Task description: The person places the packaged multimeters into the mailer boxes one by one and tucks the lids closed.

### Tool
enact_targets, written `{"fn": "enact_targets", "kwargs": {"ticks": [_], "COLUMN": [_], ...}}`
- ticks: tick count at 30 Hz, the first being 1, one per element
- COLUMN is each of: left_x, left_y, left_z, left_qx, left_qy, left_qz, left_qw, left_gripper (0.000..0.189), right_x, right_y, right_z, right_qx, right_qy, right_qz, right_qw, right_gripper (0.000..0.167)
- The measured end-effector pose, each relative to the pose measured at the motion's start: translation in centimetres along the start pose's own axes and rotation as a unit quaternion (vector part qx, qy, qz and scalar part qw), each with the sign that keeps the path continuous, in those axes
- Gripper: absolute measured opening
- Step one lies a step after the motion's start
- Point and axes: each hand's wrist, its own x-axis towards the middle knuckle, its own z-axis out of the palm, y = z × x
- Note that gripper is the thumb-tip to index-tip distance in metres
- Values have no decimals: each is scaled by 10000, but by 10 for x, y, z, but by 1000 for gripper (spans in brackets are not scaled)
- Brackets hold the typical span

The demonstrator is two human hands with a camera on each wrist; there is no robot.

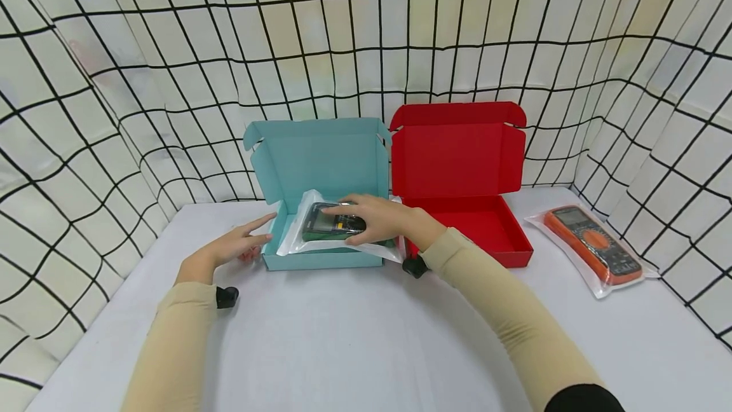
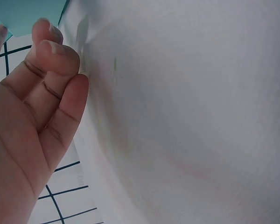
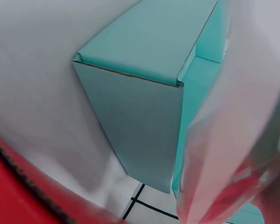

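Observation:
My right hand (image 1: pixel 380 216) grips a green-and-black multimeter (image 1: pixel 323 224) sealed in a clear plastic bag (image 1: pixel 293 241). It holds the bagged meter over the open teal box (image 1: pixel 326 262), with the bag overlapping the box's front wall. In the right wrist view the bag (image 3: pixel 228 121) slants across the opening of the teal box (image 3: pixel 130 112). My left hand (image 1: pixel 229 248) is at the box's left wall, index finger extended to its edge. The left wrist view shows this hand (image 2: pixel 32 116) with its other fingers bent and nothing in the palm.
An open red box (image 1: pixel 515 259) stands right beside the teal one, its lid raised. Farther right lies an orange multimeter (image 1: pixel 595 240) in a clear bag. White cloth covers the table (image 1: pixel 320 342); white walls with a black grid (image 1: pixel 377 49) enclose the back and sides.

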Motion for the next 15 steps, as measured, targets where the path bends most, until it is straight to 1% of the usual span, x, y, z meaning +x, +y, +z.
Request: {"fn": "enact_targets", "kwargs": {"ticks": [6, 11, 15], "left_x": [-1, -1, -2], "left_y": [0, 1, 1], "left_z": [1, 0, 0], "left_qx": [-74, -49, 2], "left_qy": [-10, 3, 17], "left_qz": [29, 24, 35], "left_qw": [10000, 10000, 10000], "left_gripper": [75, 75, 75], "right_x": [6, 13, 18], "right_y": [0, 1, 2], "right_z": [0, 1, 0], "right_qx": [8, 46, 76], "right_qy": [-45, -102, -64], "right_qz": [8, 86, 106], "right_qw": [10000, 9999, 9999], "right_gripper": [74, 76, 76]}}
